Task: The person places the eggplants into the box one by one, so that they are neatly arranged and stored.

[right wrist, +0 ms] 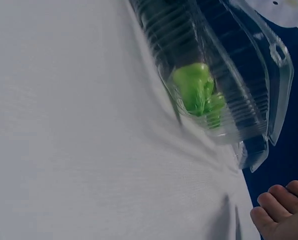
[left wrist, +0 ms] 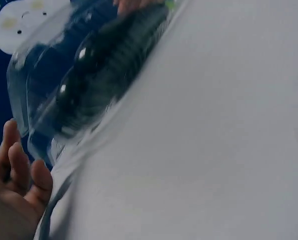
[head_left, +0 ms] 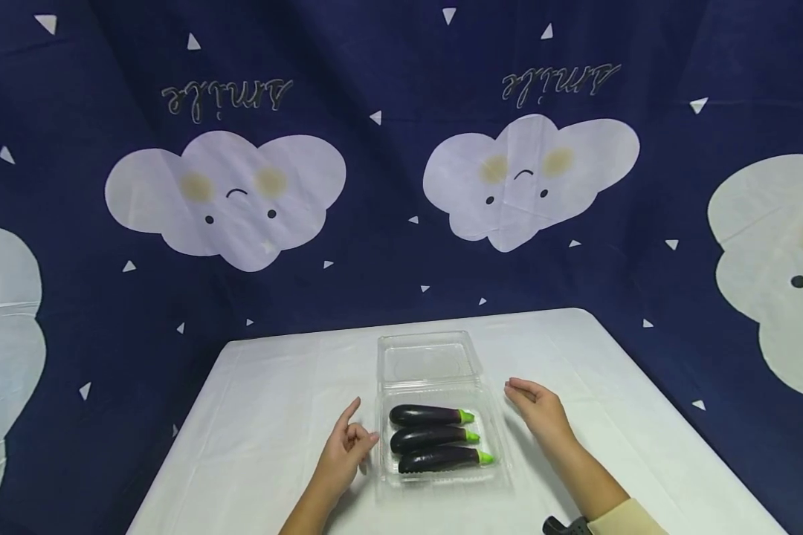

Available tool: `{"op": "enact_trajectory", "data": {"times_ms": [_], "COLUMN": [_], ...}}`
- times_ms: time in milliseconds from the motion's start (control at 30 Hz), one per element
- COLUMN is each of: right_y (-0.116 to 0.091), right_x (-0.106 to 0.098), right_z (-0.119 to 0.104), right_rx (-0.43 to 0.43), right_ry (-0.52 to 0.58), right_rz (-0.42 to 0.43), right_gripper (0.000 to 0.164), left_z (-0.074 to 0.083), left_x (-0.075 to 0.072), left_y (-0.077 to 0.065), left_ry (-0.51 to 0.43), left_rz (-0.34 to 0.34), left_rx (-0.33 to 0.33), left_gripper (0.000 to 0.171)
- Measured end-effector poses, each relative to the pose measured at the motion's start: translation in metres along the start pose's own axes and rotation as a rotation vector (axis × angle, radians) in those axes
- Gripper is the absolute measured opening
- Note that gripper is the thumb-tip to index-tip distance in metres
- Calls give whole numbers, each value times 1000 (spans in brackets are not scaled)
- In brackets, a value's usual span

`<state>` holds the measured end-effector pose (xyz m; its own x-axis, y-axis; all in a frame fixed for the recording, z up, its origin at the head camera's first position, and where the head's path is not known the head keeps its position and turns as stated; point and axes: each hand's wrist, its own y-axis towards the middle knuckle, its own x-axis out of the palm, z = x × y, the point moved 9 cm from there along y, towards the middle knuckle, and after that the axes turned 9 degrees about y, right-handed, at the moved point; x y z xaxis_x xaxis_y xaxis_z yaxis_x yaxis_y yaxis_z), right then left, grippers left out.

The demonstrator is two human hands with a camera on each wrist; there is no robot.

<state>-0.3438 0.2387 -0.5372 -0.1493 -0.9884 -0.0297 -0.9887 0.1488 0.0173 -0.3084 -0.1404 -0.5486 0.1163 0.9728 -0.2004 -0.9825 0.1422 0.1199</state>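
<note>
Three dark eggplants (head_left: 428, 438) with bright green stem ends lie side by side in a clear plastic clamshell box (head_left: 455, 484). Its hinged lid (head_left: 430, 360) is raised at the far side. At the box's left edge is my left hand (head_left: 340, 455), fingers loosely bent and holding nothing; whether a fingertip touches the rim I cannot tell. My right hand (head_left: 542, 410) hovers off the box's right side, fingers relaxed with nothing in them. Through the ribbed wall the right wrist view shows the green stems (right wrist: 193, 87). Dark eggplant bodies (left wrist: 109, 65) appear in the left wrist view.
The box stands on a table with a white cloth (head_left: 274, 416). Behind and beside the table hangs a dark blue curtain (head_left: 388, 59) printed with clouds and triangles. A black watch-like band (head_left: 565, 526) is on the right wrist, below a beige sleeve (head_left: 625, 519).
</note>
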Motion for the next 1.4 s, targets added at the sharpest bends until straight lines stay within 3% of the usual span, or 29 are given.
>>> {"op": "enact_trajectory", "data": {"times_ms": [100, 200, 400, 533, 733, 933, 1167, 1300, 1400], "right_y": [5, 13, 28, 32, 35, 37, 35, 32, 30], "right_x": [4, 13, 43, 52, 51, 49, 46, 44, 43], "right_z": [8, 12, 12, 14, 11, 5, -6, -9, -12], "right_rx": [37, 56, 60, 47, -5, -53, -170, -220, -247], "right_ry": [56, 123, 175, 186, 220, 245, 239, 187, 169], "right_rz": [-14, -61, -259, -311, -284, -271, -248, -222, -205], "right_gripper": [57, 64, 76, 72, 69, 69, 66, 60, 53], "left_z": [0, -1, -10, -14, -4, -3, -1, 0, 0], "left_x": [-10, -14, -17, -14, -8, -10, -13, -12, -11], "left_y": [9, 23, 53, 65, 74, 76, 74, 73, 70], "left_ry": [43, 84, -1, -50, -41, -88, -144, -119, -82], "left_rz": [69, 83, 72, 34, -10, 14, 65, 88, 106], "left_rx": [-26, -44, -80, -96, -44, -29, 17, 33, 48], "left_gripper": [78, 75, 72, 80, 87, 91, 94, 89, 72]}}
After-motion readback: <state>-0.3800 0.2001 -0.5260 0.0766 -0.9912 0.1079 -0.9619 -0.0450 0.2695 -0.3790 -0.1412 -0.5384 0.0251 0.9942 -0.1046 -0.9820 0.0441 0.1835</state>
